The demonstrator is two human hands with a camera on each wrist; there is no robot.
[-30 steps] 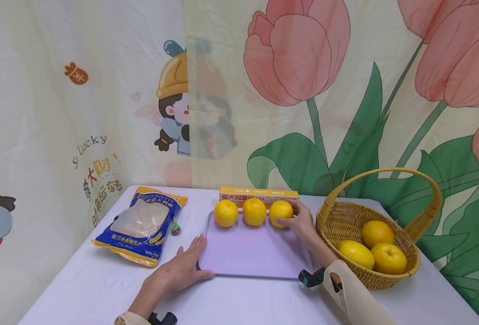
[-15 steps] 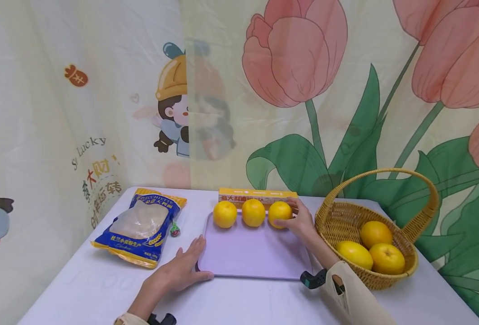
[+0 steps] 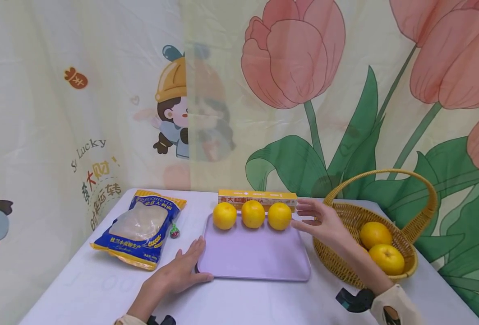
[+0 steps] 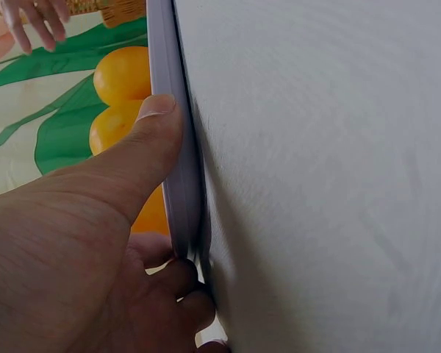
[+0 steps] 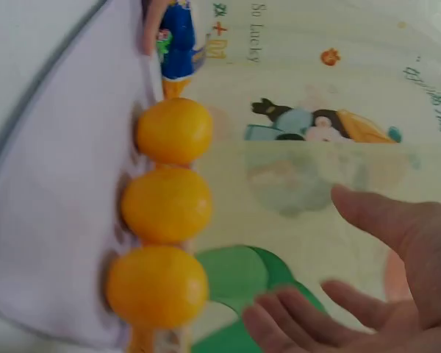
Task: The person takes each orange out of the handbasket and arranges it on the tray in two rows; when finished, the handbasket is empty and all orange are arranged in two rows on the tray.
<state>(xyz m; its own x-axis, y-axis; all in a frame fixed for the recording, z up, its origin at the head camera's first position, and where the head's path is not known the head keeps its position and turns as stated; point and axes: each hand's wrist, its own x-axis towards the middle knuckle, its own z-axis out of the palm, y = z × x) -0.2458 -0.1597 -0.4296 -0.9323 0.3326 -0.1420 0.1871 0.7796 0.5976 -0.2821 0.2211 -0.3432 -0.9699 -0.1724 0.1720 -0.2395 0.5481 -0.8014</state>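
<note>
Three oranges, left [image 3: 224, 215], middle [image 3: 253, 214] and right [image 3: 279, 216], stand in a row along the far edge of a lilac tray [image 3: 255, 257]. My right hand [image 3: 322, 223] is just right of the right orange, fingers spread and holding nothing; the right wrist view shows this hand [image 5: 382, 287] apart from the fruit. My left hand [image 3: 180, 268] rests at the tray's near left corner, fingers along the left side and thumb by the front edge. In the left wrist view its thumb [image 4: 158, 129] lies against the tray's rim [image 4: 180, 176].
A wicker basket [image 3: 329, 259] with a tall handle stands on the right, oranges [image 3: 387, 259] inside, partly behind my right forearm. Behind the tray lies a long yellow box [image 3: 257, 195]. A blue pasta bag [image 3: 142, 228] and a small wrapped lollipop [image 3: 175, 231] are on the left.
My right hand has let go of the right orange and drawn back to the right, its fingers spreading. The oranges stay in their row; my left hand keeps its place at the tray corner.
</note>
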